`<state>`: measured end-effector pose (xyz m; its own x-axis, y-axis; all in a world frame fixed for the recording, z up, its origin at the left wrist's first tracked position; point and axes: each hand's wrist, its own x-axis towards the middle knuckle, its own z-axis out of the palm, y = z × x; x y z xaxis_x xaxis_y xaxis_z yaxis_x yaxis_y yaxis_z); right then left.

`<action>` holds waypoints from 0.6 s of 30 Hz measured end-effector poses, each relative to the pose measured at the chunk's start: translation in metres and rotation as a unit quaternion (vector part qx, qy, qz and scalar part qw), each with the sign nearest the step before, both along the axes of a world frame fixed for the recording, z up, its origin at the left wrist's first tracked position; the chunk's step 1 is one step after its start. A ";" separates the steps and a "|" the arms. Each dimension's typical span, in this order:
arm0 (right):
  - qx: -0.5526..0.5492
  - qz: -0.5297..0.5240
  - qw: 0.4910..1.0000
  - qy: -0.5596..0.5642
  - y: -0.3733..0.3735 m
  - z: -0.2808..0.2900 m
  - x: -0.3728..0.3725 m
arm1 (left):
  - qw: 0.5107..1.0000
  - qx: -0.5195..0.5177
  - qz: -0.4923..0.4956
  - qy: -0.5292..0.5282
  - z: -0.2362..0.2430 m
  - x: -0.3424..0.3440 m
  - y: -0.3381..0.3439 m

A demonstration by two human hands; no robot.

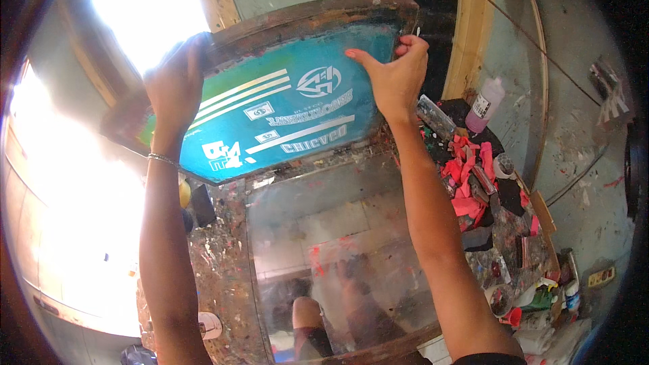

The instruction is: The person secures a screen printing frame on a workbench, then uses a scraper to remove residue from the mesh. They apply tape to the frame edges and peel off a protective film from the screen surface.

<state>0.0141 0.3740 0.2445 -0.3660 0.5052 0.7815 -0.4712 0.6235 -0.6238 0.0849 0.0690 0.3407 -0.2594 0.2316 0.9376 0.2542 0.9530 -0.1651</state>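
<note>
A screen-printing frame (pixel 311 12) with a dark, paint-stained wooden border is tilted up at the far side of the table. Its blue-green mesh (pixel 368 47) carries pale stripes, lettering and small emblems. My left hand (pixel 177 84) is closed over the frame's upper left part, its fingertips lost in glare. At the right end, my right hand (pixel 401 84) grips the frame, thumb stretched across the mesh side and fingers curled at the edge. Below the raised frame lies a shiny glass-like panel (pixel 324 230) with red smears, set in the stained tabletop.
To the right, pink-red rags (pixel 466 182) are heaped beside a bottle of pink liquid (pixel 485 105). Several paint containers crowd the lower right corner. A white cup (pixel 210 325) stands near my left forearm. Behind the frame are a bright window (pixel 145 7) and a wooden post (pixel 468 34).
</note>
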 end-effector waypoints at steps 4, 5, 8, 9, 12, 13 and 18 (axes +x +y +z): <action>-0.070 0.031 0.997 -0.002 0.019 -0.009 0.000 | 0.999 0.008 0.011 -0.031 0.007 -0.001 -0.001; -0.073 0.024 0.997 0.006 0.021 -0.014 0.002 | 0.998 0.015 0.018 -0.050 0.007 -0.003 -0.003; 0.033 0.069 0.995 0.058 0.015 -0.009 0.009 | 0.996 0.024 0.010 -0.085 0.007 -0.007 -0.007; 0.087 0.095 0.988 0.080 0.010 -0.004 0.012 | 0.995 0.025 0.003 -0.093 0.007 -0.007 -0.008; 0.156 0.084 0.981 0.073 0.013 0.016 0.003 | 0.994 0.028 -0.003 -0.102 0.004 -0.007 -0.007; 0.179 0.073 0.979 0.064 0.015 0.022 0.003 | 0.994 0.031 0.000 -0.105 0.005 -0.006 -0.007; 0.031 0.075 0.997 -0.015 0.030 0.031 0.010 | 0.991 0.043 -0.002 -0.129 0.012 -0.002 -0.004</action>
